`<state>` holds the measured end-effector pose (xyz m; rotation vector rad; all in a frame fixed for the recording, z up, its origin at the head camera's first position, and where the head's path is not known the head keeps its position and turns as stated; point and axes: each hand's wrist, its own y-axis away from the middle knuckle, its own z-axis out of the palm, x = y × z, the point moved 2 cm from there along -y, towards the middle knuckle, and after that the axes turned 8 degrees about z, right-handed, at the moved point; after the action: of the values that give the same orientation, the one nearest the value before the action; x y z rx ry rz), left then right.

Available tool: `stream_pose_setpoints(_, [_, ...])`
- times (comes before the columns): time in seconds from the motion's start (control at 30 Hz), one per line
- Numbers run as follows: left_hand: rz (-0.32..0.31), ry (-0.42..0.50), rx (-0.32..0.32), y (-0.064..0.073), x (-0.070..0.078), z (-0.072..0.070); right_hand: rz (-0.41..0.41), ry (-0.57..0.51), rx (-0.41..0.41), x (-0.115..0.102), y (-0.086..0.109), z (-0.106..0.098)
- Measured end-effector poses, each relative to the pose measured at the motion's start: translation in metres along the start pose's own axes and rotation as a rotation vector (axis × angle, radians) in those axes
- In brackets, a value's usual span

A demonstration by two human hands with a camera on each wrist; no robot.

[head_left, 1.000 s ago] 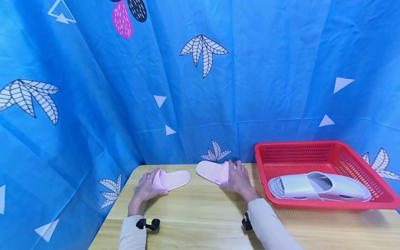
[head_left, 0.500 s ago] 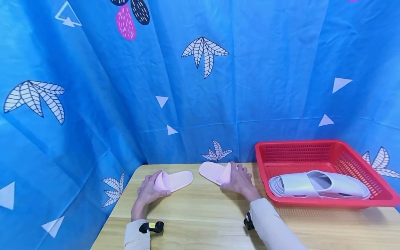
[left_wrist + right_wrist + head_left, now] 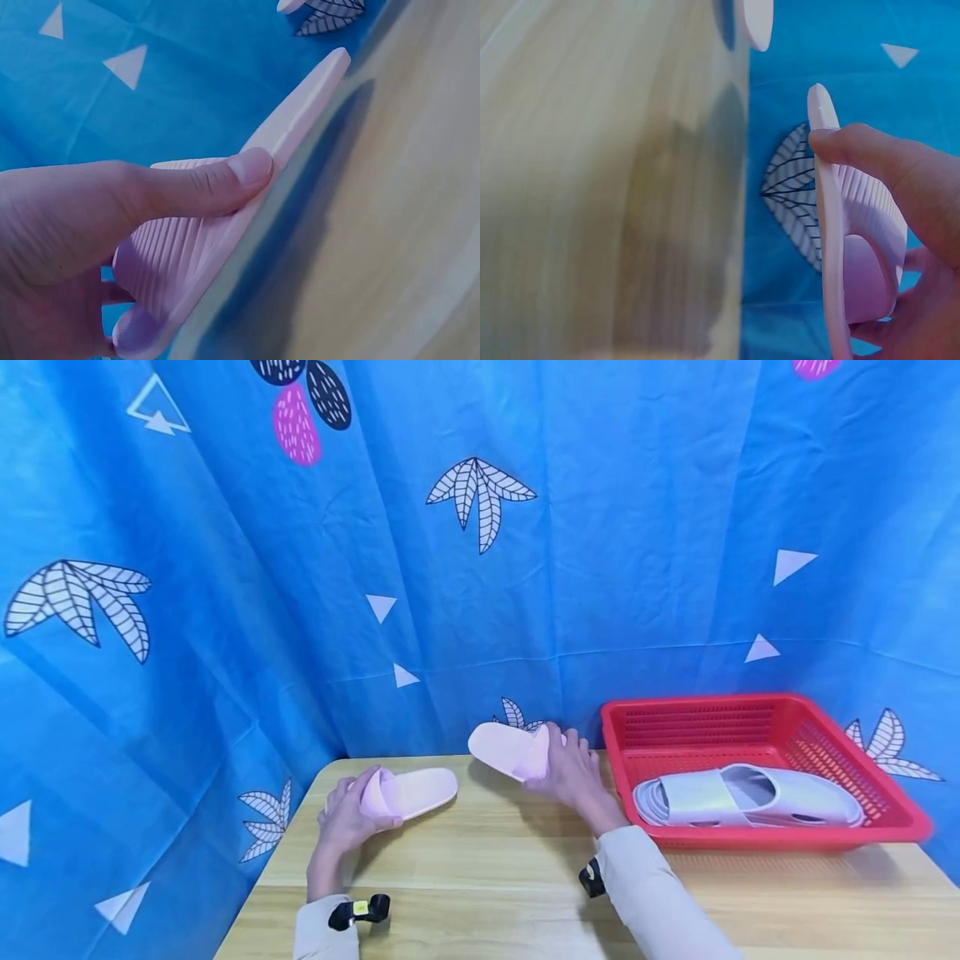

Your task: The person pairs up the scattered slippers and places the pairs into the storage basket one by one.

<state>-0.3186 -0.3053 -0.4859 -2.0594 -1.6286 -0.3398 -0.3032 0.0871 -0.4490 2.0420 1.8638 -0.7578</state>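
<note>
Two pale pink slide slippers with ribbed straps are in my hands. My left hand (image 3: 347, 814) grips the left slipper (image 3: 426, 790) at its strap, the sole pointing right and low over the table. In the left wrist view, the thumb (image 3: 214, 184) presses along the edge of the sole, with a shadow beneath on the wood. My right hand (image 3: 573, 774) holds the other slipper (image 3: 501, 747) by its strap, its sole pointing left. That one is raised off the table; the right wrist view shows the thumb (image 3: 855, 146) on the sole's edge and fingers partly hidden behind the strap.
To the right, a red perforated basket (image 3: 757, 837) stands on the wooden table (image 3: 480, 868). Light grey slippers (image 3: 806, 789) lie inside it along the front wall. A blue patterned curtain (image 3: 637, 543) hangs behind the table and along its left side.
My right hand has lifted its slipper up off the table. The left hand keeps its grip on the other slipper, almost in place. The head view has shifted slightly.
</note>
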Motion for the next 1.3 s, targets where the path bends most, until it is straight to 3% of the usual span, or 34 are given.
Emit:
stream_pose_setpoints(0.2, [0.039, 0.000, 0.036, -0.002, 0.013, -0.013, -0.044, -0.026, 0.061, -0.009, 0.003, -0.017])
stream_pose_setpoints(0.57, [0.163, -0.013, 0.114, -0.006, 0.037, -0.023, -0.100, -0.067, 0.160, -0.005, 0.020, -0.049])
stream_pose_setpoints(0.97, [0.210, 0.000, 0.164, -0.004, 0.068, -0.035, -0.169, -0.047, 0.255, 0.000, 0.043, -0.085])
stream_pose_setpoints(1.3, [0.280, 0.026, 0.251, 0.002, 0.093, -0.049, -0.247, -0.035, 0.354, 0.015, 0.061, -0.112])
